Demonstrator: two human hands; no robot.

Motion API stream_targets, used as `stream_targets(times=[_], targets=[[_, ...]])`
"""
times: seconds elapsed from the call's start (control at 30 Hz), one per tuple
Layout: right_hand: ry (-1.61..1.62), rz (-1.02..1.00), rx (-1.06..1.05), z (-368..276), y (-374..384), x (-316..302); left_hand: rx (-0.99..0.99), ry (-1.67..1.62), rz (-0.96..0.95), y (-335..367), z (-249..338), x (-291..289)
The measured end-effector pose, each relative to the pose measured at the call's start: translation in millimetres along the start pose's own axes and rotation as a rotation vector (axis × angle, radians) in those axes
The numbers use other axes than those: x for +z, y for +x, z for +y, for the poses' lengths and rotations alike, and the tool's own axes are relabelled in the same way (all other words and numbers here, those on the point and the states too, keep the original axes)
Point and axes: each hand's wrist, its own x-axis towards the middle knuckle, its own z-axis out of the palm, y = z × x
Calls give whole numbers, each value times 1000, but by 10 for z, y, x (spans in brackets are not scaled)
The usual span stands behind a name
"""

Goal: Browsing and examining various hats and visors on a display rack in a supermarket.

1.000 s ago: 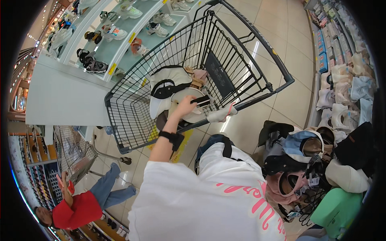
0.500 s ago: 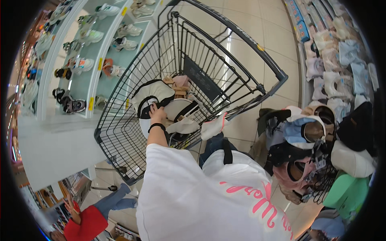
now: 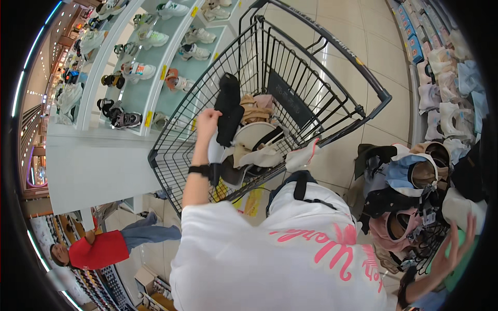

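- Fingers (image 3: 216, 113) of the left hand (image 3: 208, 120) curled, apparently pinching a black hat (image 3: 229, 110); keeping it clear of cart (image 3: 152, 155) wires should avoid snags.
- Right hand (image 3: 449, 257) spread, seemingly empty, near a green cap (image 3: 463, 262).

Shopper at cart's long near edge. Shoe shelf (image 3: 136, 90) past far edge of cart (image 3: 290, 97). In basket, toward far edge: one hat (image 3: 229, 106), left hand (image 3: 208, 120) at its side. More hats (image 3: 254, 136) beside it, toward near edge. Cloth piece (image 3: 301, 156) at near edge, handle end. Right of shopper: heaped hats (image 3: 384, 205), right hand (image 3: 452, 262) by heap's near end. Wall shelf (image 3: 443, 103) beyond heap. Second person (image 3: 98, 252) off left.
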Motion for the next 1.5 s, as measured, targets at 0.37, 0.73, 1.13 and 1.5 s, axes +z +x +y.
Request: stream_targets(times=[0.37,0.73,1.13,1.5], targets=[[1868,-72,209,-1406,1268,1967,245,-1522,-270,-551,2539,-925],[2642,-146,432,-1340,682,1726,-32,-1565,-604,-720,3355,121],[2407,229,733,-893,197,1402,-251,-1370,-666,-1119,3525,1162],[1642,354,519,-462,-257,1031,-587,-1004,-1470,-1537,3458,1547]])
